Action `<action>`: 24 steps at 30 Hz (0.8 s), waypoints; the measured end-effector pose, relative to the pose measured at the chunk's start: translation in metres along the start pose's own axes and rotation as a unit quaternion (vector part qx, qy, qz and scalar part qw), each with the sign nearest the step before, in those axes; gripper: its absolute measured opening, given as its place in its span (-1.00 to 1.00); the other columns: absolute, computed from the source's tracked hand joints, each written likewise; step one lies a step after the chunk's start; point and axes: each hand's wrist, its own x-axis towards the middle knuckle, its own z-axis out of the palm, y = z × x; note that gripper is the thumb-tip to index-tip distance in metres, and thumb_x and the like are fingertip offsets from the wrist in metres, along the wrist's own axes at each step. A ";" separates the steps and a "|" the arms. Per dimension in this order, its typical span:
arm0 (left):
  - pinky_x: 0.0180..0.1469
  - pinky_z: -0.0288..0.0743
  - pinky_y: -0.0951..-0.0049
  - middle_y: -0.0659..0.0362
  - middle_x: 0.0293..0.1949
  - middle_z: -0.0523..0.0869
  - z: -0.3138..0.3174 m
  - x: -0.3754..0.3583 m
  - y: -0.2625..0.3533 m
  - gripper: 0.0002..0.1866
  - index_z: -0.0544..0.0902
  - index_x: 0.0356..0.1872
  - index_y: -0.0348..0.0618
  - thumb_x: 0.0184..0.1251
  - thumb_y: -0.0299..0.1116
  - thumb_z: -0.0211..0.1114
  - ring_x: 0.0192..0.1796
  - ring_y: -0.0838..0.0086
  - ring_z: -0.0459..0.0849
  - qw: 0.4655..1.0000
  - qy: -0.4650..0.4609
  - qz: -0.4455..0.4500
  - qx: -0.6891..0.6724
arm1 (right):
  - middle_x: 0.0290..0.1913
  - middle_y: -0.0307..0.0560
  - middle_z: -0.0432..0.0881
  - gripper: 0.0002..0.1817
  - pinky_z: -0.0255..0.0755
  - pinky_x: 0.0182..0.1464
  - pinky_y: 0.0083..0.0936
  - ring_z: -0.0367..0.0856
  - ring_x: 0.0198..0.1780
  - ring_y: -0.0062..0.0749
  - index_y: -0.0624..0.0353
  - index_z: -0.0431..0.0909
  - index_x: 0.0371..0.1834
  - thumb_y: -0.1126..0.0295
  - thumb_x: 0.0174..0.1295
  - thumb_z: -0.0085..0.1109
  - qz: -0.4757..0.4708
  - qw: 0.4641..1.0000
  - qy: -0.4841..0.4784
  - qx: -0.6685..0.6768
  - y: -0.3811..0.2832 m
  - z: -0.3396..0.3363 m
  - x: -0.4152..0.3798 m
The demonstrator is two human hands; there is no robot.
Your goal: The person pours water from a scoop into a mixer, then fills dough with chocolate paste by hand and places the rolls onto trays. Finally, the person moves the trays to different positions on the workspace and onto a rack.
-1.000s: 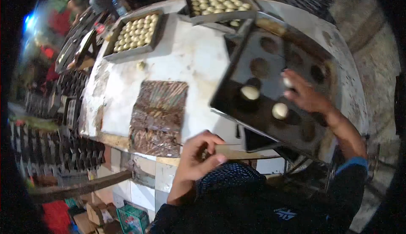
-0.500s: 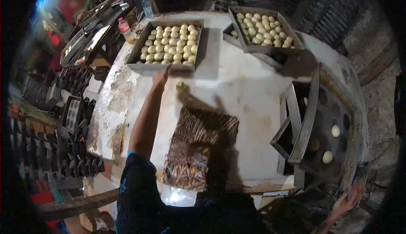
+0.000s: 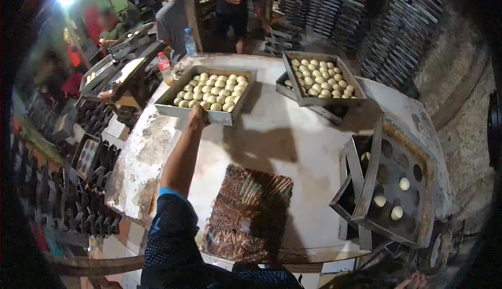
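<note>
My left hand (image 3: 197,117) reaches forward and is closed on the near rim of a metal tray (image 3: 193,114), with the thumb over the edge. Rows of pale, round dough balls (image 3: 215,91) fill this tray. At the bottom right edge, my right hand (image 3: 413,280) shows only in part, dark and blurred, so its fingers cannot be made out. Above it, a tilted metal tray (image 3: 413,226) rests on other trays, with three loose dough balls (image 3: 404,184) on its dark, round-marked bottom. A worn brown ridged mat (image 3: 248,213) lies on the table directly before me.
Another full tray of dough balls (image 3: 324,80) sits on a tray at the back right of the white table (image 3: 314,158). Two bottles (image 3: 165,69) stand at the far left edge. Stacked metal trays (image 3: 400,27) rise behind. People (image 3: 178,20) are beyond the table.
The view has tilted up, showing more background. My left hand has gone from touching the tray's edge to gripping it, and that tray sits more askew. A third ball shows in the right tray.
</note>
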 end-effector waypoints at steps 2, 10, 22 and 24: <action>-0.09 0.56 -0.16 -0.04 0.07 0.57 -0.043 0.019 0.031 -0.43 0.42 0.17 -0.18 0.25 0.00 0.00 0.00 0.04 0.63 0.996 -0.083 -0.009 0.015 | -0.41 -0.03 0.61 -0.63 0.38 -0.50 -0.33 0.51 -0.52 -0.34 0.28 0.64 -0.40 0.21 0.40 0.03 -0.100 0.995 0.019 0.001 -0.028 0.004 0.045; 0.18 0.50 -0.02 0.03 0.01 0.64 -0.079 -0.327 0.113 -0.49 0.50 0.09 -0.07 0.23 0.00 0.00 0.06 0.12 0.63 0.990 0.111 0.072 -0.041 | 0.07 0.17 0.47 -0.69 0.58 -0.18 -0.30 0.54 -0.02 -0.15 0.38 0.46 0.11 0.42 0.49 -0.16 -0.023 0.966 -0.038 0.253 0.048 0.086 -0.023; -0.61 0.41 0.43 0.26 -0.52 0.43 -0.247 -0.452 0.033 -0.79 0.41 -0.46 0.01 0.10 -0.12 0.14 -0.54 0.43 0.47 0.956 0.231 0.170 -0.057 | -0.19 0.11 0.44 -0.76 0.36 -0.36 -0.23 0.35 -0.45 -0.33 0.44 0.46 -0.08 0.46 0.44 -0.16 -0.029 0.740 0.140 0.657 -0.030 0.112 0.014; -0.54 0.47 0.44 0.26 -0.44 0.48 -0.242 -0.480 0.011 -0.77 0.46 -0.40 0.00 0.22 -0.08 0.11 -0.48 0.46 0.51 0.970 0.181 0.161 0.026 | -0.25 0.05 0.41 -0.78 0.28 -0.41 -0.27 0.29 -0.47 -0.37 0.41 0.46 -0.13 0.45 0.43 -0.15 -0.074 0.680 0.121 0.719 -0.054 0.106 0.021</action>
